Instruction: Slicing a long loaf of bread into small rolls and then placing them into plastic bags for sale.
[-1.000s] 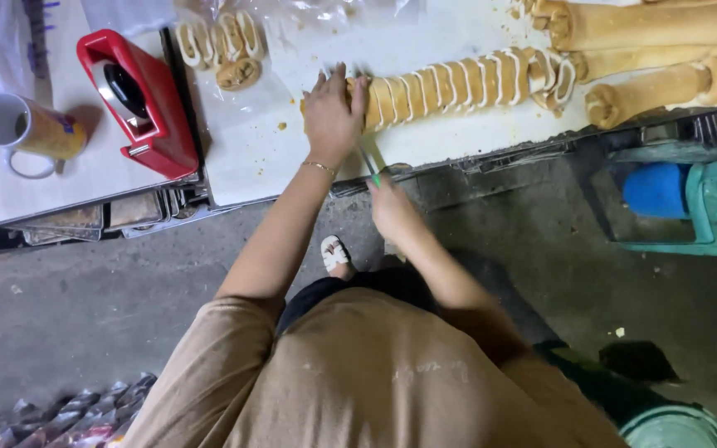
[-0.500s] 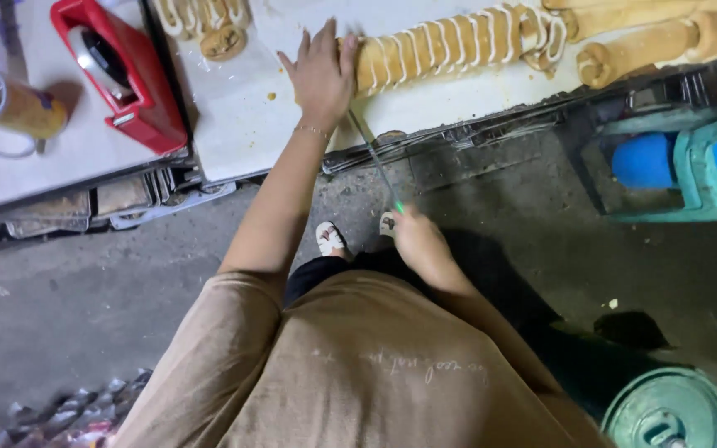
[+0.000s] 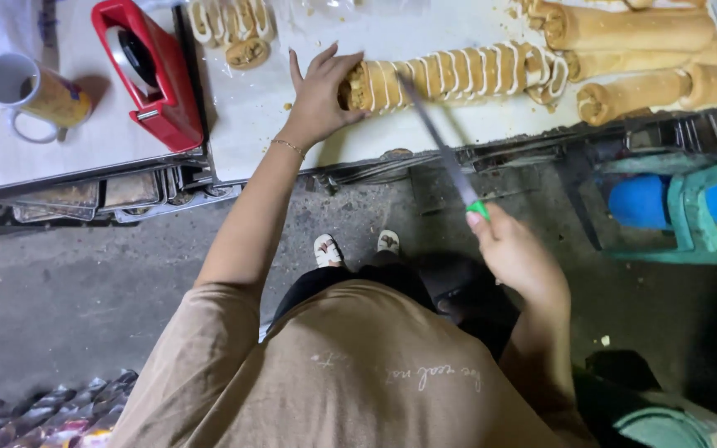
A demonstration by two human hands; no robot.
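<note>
My left hand (image 3: 319,93) rests on the near end of a long filled roll (image 3: 450,73) that is cut into many slices on a white board (image 3: 292,124). My right hand (image 3: 514,253) grips a long knife (image 3: 441,141) by its green handle. The blade points up and left, its tip over the sliced roll. Whole uncut rolls (image 3: 632,29) lie at the far right of the board. A few loose slices (image 3: 230,25) sit at the board's top left.
A red tape dispenser (image 3: 144,70) and a mug (image 3: 31,90) stand on the table at left. Metal trays (image 3: 93,195) are stacked under the table edge. A teal frame with blue cylinders (image 3: 682,207) stands at right. My sandalled feet (image 3: 354,246) are on grey concrete.
My right hand drew back from the board toward my body, then lifted the knife so its blade angles over the roll. My left hand stayed on the roll's end.
</note>
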